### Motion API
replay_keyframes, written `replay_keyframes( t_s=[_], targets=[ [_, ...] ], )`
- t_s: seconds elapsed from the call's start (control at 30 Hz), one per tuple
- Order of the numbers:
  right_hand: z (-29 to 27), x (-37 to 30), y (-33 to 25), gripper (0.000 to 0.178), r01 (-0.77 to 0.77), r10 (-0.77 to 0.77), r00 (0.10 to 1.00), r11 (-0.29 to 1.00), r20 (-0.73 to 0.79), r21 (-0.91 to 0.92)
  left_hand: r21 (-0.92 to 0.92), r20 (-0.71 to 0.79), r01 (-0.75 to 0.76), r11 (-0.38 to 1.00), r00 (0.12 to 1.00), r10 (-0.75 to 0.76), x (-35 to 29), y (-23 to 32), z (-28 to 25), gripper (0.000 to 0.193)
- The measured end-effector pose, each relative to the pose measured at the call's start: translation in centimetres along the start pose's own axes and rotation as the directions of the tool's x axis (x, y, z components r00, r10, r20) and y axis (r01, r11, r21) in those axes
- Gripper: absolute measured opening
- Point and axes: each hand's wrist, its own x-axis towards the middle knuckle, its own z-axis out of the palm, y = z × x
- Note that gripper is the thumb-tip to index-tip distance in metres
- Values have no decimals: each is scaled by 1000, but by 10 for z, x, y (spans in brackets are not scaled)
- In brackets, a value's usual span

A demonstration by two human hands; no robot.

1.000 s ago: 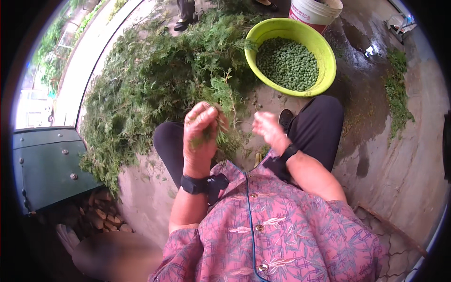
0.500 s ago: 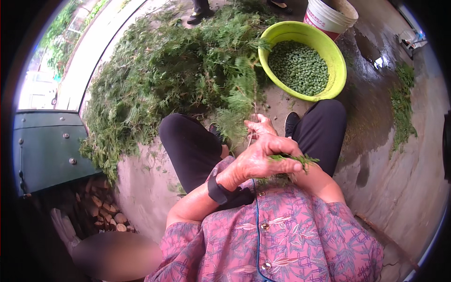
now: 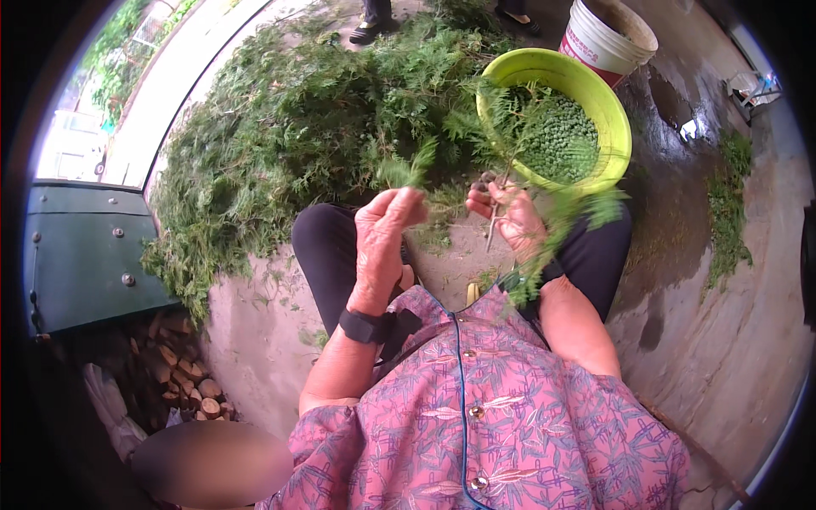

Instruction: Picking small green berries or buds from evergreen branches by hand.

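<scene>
My left hand [image 3: 384, 238] is raised over my left knee, fingers closed, with a small feathery green sprig [image 3: 414, 167] sticking out past them. To its right, my right hand [image 3: 517, 223] is turned palm up in front of the tub and grips a thin, leafy evergreen branch [image 3: 544, 270]. Its bare stem passes between the fingers, and its fronds spread over the wrist and the tub's near rim. Small dark round bits show at the right fingertips. The yellow-green tub [image 3: 614, 153] holds many small green cones [image 3: 565, 136].
A large heap of cut evergreen branches [image 3: 280, 136] covers the floor ahead and left. Behind the tub stands a white bucket [image 3: 595, 42]. A person's shoe [image 3: 367, 34] is beyond the heap. Split firewood [image 3: 191, 382] lies under a green metal panel [image 3: 93, 255].
My hands, crossed before, have moved apart. The left went up and left with its sprig; the right moved right, bringing the branch beside the tub. The view shifted slightly.
</scene>
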Motion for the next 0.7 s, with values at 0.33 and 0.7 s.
replay_keyframes(
  t_s=[0.33, 0.7],
  targets=[
    [25, -7, -18, 29, 75, -76, 995, 997, 70, 11, 32, 193, 388, 921, 902, -387, -4, -57, -6, 45],
    [24, -18, -21, 38, -27, 54, 974, 992, 220, -123, -458, -63, 167, 873, 974, -219, 23, -49, -2, 28]
  ],
)
